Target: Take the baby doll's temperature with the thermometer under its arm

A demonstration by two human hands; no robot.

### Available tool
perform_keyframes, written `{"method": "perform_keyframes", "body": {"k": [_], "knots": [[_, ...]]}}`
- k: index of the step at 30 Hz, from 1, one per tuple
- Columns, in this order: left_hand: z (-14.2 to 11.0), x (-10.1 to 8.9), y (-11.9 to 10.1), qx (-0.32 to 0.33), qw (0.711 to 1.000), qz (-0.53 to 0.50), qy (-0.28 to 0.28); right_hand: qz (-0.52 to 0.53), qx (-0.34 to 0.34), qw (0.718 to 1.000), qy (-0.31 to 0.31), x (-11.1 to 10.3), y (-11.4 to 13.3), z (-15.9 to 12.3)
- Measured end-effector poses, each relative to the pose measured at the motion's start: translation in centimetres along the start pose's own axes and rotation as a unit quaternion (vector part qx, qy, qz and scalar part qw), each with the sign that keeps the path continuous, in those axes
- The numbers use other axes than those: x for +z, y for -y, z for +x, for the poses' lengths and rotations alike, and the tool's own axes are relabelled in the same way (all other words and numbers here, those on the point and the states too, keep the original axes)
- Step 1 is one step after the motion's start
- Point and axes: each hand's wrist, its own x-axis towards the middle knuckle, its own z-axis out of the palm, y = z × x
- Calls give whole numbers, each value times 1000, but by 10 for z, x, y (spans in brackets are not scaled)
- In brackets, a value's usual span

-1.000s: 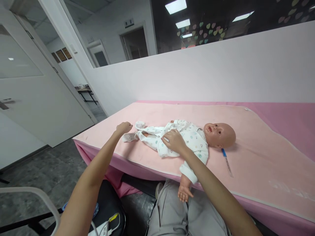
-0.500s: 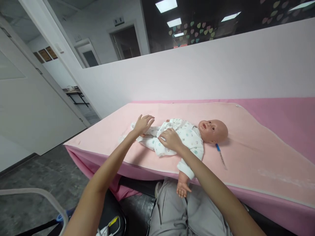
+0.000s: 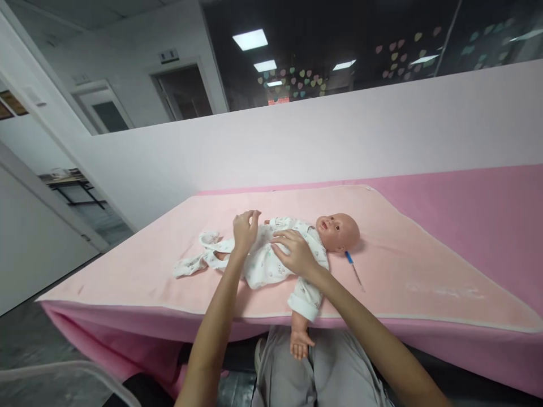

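A baby doll in white patterned clothes lies on its back, its head to the right and its legs toward the left. One doll arm hangs over the table's front edge. My left hand is raised by the doll's waist, fingers bent and apart, with nothing seen in it. Over the doll's belly is my right hand, fingers spread and thumb apart; whether it touches the clothes I cannot tell. Close by the doll's head lies a thin stick with a blue end, thermometer-like.
A pale peach sheet covers the table over a pink cloth. Behind rises a white wall with dark glass above. My grey trousers are under the front edge. At the left stands a white door.
My view has swung to the right. My left hand has moved from above the doll's legs to its waist, nearer my right hand, which stays over the belly. The doll's leg covering now shows more.
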Motion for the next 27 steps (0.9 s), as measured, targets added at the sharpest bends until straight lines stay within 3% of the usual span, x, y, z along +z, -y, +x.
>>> {"method": "perform_keyframes", "body": {"k": [3, 6, 9, 13, 19, 27], "knots": [[9, 15, -49, 85, 990, -96, 60, -64, 91, 991, -71, -53, -5, -30], [9, 34, -79, 130, 976, -88, 151, -216, 214, 946, -117, -93, -22, -76], [2, 52, -83, 97, 975, -40, 195, -321, 291, 900, -55, -114, -40, -121], [-8, 64, -72, 97, 965, -18, 242, -340, 330, 881, 0, -117, -49, -148], [-8, 55, -67, 111, 955, -94, 259, -435, 321, 838, 79, -108, -42, -136], [-11, 55, -57, 62, 932, -175, 312, -376, 380, 841, 84, -111, -39, -128]]}}
